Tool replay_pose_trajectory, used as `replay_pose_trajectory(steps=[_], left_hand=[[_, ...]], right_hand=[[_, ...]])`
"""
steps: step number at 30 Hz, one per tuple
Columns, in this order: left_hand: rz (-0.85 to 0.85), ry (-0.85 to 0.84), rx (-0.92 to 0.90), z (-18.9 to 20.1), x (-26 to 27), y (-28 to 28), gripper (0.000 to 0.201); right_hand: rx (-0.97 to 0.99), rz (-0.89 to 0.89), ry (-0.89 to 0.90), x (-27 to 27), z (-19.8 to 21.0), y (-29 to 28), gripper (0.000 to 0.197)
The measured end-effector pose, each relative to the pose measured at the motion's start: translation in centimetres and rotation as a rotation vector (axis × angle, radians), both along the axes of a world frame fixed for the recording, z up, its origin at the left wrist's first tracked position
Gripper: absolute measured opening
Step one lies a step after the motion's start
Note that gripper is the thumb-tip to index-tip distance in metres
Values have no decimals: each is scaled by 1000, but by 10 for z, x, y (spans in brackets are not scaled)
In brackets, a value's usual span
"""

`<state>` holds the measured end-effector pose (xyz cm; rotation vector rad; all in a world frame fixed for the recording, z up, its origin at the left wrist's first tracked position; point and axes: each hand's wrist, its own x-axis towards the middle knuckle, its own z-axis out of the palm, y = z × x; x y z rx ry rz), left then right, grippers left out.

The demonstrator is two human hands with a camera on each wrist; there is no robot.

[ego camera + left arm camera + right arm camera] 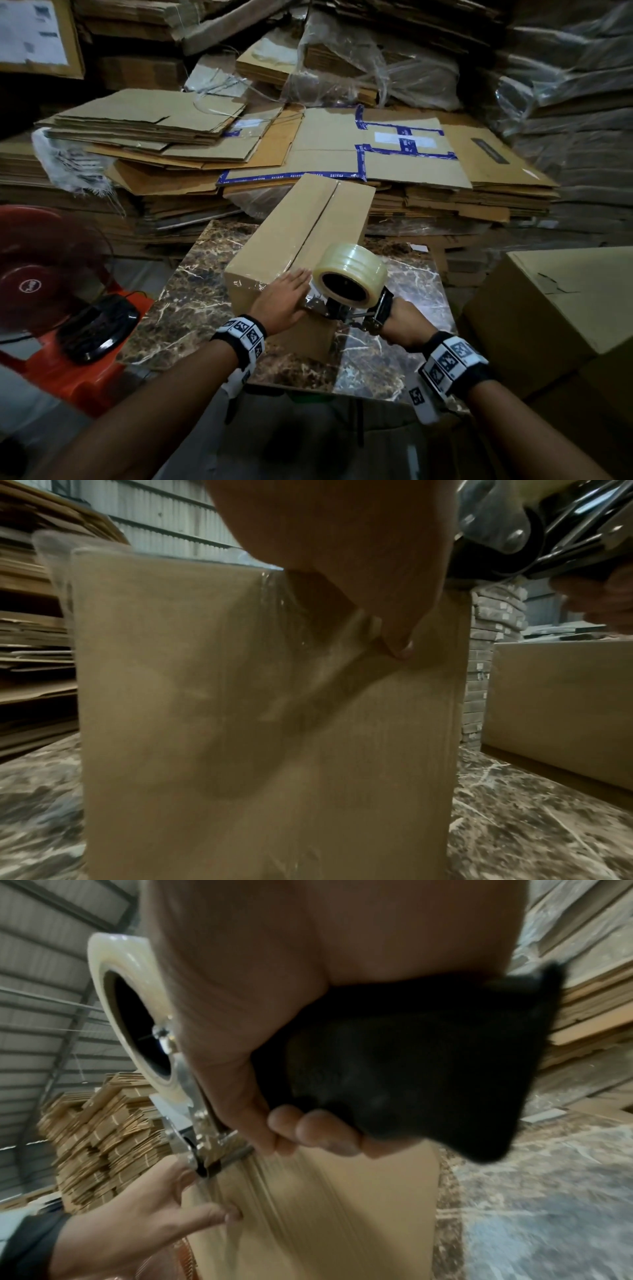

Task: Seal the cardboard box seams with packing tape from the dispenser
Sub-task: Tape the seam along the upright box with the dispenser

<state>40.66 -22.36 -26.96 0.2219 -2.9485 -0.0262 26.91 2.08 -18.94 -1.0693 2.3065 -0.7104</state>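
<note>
A long closed cardboard box [301, 226] lies on the marble table, its top centre seam running away from me, with clear tape shining on its near end. My left hand [291, 291] lies flat on the box's near top edge, fingers straight. In the left wrist view its thumb [394, 631] presses on the taped front face [240, 723]. My right hand [400, 320] grips the black handle [411, 1069] of the tape dispenser [342, 308]. The dispenser carries a clear tape roll [349, 274] and sits at the box's near top corner, beside the left hand's fingers.
The marble table [191, 308] ends just in front of me. A red fan [41, 274] stands on an orange stool [68, 377] at the left. A large cardboard box [565, 308] stands close on the right. Stacks of flattened cardboard [342, 154] fill the back.
</note>
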Motion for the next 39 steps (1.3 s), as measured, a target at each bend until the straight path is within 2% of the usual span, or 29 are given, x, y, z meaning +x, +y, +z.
replay_pose_trajectory(steps=[2,7,10,16,18,20,23,25,27,32,36,37,39], left_hand=[[-11,53,39,-3,2,0,80],[-72,178,3,-7,1,-5,80],[-84,188,-1,-8,1,-5,75],[-85,170,50,-12,0,-7,71],[-92,171,60,-12,0,-7,70],[-99,185,61,-12,0,-8,69],[-108,215,47,-12,0,-7,68],[-96,224,28,-12,0,-5,70],[-86,218,26,-11,0,-3,70],[-62,179,69,-8,0,-2,70],[-54,178,50,-8,-1,-2,70],[-51,175,50,-8,-2,-2,70],[-40,161,41,-9,-2,-2,70]], right_hand=[[-14,22,7,1,-3,2,9],[-39,16,-23,-5,-14,11,10],[-82,33,-31,-10,-14,24,11],[-91,46,-19,-20,-21,72,27],[-131,51,-47,-20,-22,79,23],[-136,72,-1,-22,-28,79,20],[-3,81,111,-27,-37,70,14],[95,80,110,-31,-42,60,8],[135,68,86,-33,-48,49,6],[88,-18,-21,-33,-62,33,11],[257,-111,-17,-45,-92,49,15],[256,-175,-91,-44,-103,54,14],[113,-340,-350,-38,-120,59,13]])
